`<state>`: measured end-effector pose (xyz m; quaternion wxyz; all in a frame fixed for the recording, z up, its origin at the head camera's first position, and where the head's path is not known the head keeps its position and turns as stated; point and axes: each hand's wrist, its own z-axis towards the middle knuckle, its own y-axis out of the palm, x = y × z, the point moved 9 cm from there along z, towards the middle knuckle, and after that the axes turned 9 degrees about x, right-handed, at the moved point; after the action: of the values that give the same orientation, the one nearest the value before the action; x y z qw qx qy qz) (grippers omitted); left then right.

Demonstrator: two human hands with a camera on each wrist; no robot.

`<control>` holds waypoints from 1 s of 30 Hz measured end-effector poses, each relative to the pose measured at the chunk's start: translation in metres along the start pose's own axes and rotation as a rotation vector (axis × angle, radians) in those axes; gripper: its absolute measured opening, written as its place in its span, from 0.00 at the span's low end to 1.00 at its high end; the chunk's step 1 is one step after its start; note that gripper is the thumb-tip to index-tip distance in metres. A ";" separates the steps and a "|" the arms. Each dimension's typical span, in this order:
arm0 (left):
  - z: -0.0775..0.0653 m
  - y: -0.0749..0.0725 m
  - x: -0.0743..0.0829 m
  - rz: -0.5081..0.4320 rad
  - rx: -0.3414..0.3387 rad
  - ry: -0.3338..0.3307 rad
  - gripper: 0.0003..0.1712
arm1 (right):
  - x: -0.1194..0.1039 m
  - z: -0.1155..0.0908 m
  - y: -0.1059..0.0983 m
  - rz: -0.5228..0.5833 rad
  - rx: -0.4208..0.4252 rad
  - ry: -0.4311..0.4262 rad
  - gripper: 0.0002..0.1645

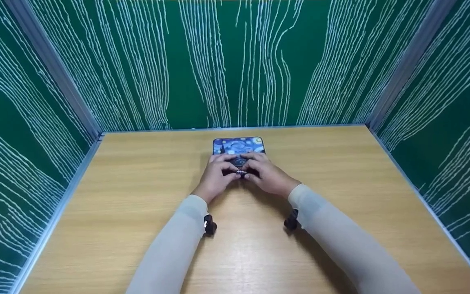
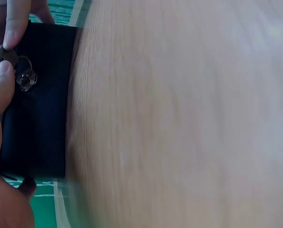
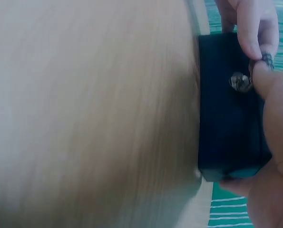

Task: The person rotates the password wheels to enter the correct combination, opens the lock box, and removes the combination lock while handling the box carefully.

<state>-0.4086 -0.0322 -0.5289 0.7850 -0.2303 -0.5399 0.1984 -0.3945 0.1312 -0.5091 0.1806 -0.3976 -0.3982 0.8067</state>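
Observation:
A dark box with a swirling blue and yellow painted lid sits on the table. On its front, a metal clasp carries a small combination padlock with ridged number dials. My left hand pinches the padlock from the left by thumb and forefinger, while its other fingers rest along the lid and side. From the opposite side my right hand pinches the same padlock, its other fingers over the box's right part. Both thumbs meet at the padlock, hiding much of it; the dials show beyond the right thumb.
The wooden table spreads out around the box. Green panels with white wavy lines stand at the back and both sides, joined by grey metal posts. A small black device is on each wrist.

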 end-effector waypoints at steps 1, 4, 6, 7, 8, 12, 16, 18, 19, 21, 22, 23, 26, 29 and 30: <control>0.000 0.001 0.000 0.001 -0.001 0.001 0.03 | -0.001 0.000 0.000 -0.038 0.004 -0.005 0.07; -0.003 0.003 0.000 0.021 -0.005 0.007 0.03 | -0.006 0.000 0.000 -0.157 0.023 -0.045 0.06; -0.005 0.005 0.001 0.051 -0.004 0.012 0.03 | -0.009 -0.002 0.001 -0.218 0.029 -0.065 0.06; -0.006 0.005 0.001 0.071 -0.003 0.015 0.04 | -0.011 -0.003 0.001 -0.245 0.033 -0.076 0.06; -0.007 0.006 0.002 0.092 -0.003 0.017 0.04 | -0.011 -0.003 0.002 -0.269 0.035 -0.083 0.06; -0.009 0.007 0.005 0.183 0.009 0.016 0.07 | -0.013 -0.004 0.005 -0.349 0.034 -0.103 0.08; -0.006 0.004 0.011 0.224 0.034 0.026 0.07 | -0.016 0.000 0.004 -0.421 0.047 -0.130 0.10; -0.003 0.004 0.013 0.232 0.039 0.025 0.07 | -0.017 0.002 0.003 -0.449 0.052 -0.144 0.11; -0.003 0.003 0.014 0.236 0.040 0.028 0.07 | -0.018 0.003 0.002 -0.459 0.051 -0.151 0.11; -0.002 0.002 0.015 0.251 0.041 0.033 0.07 | -0.020 0.004 0.000 -0.470 0.051 -0.166 0.11; -0.002 0.001 0.017 0.259 0.043 0.044 0.07 | -0.021 0.004 -0.001 -0.475 0.051 -0.170 0.11; -0.002 -0.001 0.019 0.266 0.049 0.060 0.07 | -0.022 0.004 -0.002 -0.479 0.056 -0.176 0.11; -0.003 -0.007 0.027 0.296 0.074 0.129 0.08 | -0.027 0.004 -0.009 -0.476 0.086 -0.196 0.11; -0.004 -0.016 0.037 0.341 0.111 0.218 0.08 | -0.032 0.003 -0.015 -0.450 0.135 -0.213 0.11; -0.006 -0.019 0.041 0.354 0.124 0.249 0.07 | -0.034 0.002 -0.018 -0.436 0.153 -0.218 0.10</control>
<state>-0.3883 -0.0261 -0.4888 0.8112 -0.2953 -0.3768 0.3359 -0.3753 0.1202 -0.4774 0.3359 -0.1982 -0.4295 0.8145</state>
